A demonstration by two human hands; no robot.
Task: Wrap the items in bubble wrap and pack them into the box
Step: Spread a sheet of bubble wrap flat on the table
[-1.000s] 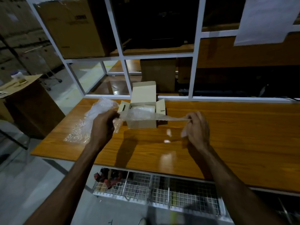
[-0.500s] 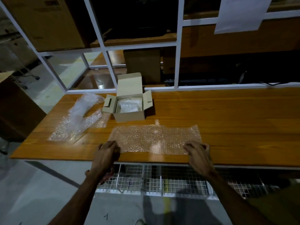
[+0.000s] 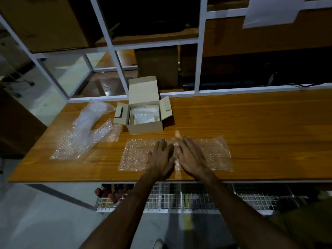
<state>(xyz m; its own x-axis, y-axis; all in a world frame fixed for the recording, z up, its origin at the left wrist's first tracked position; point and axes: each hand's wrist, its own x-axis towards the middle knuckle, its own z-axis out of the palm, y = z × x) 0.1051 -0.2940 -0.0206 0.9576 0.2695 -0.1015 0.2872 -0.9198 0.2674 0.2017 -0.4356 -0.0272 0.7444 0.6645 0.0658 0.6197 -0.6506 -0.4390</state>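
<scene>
**Asha:** Take the table (image 3: 251,126) as the landmark. What sits on it, biggest first?

**Ben:** A flat sheet of bubble wrap (image 3: 212,153) lies along the table's near edge. At the table's left end lies a second, crumpled pile of bubble wrap (image 3: 86,133). Toward the table's back edge, just beyond the flat sheet, stands the small cardboard box (image 3: 145,114), flaps up, with a wrapped bundle (image 3: 144,115) already inside.

**Asha:** And the person's hands?

**Ben:** Both lie side by side on the middle of the flat sheet. The left hand (image 3: 162,159) and right hand (image 3: 192,156) have their fingers stretched out, palms down, gripping nothing. They seem to be smoothing it.

**Asha:** What could go wrong?

**Ben:** The sheet's front edge runs close to the table's lip, so a hard sweep toward the body could drag it off. No loose item shows on the table, so the person must look away to fetch one, and the light sheet may curl or shift meanwhile.
</scene>
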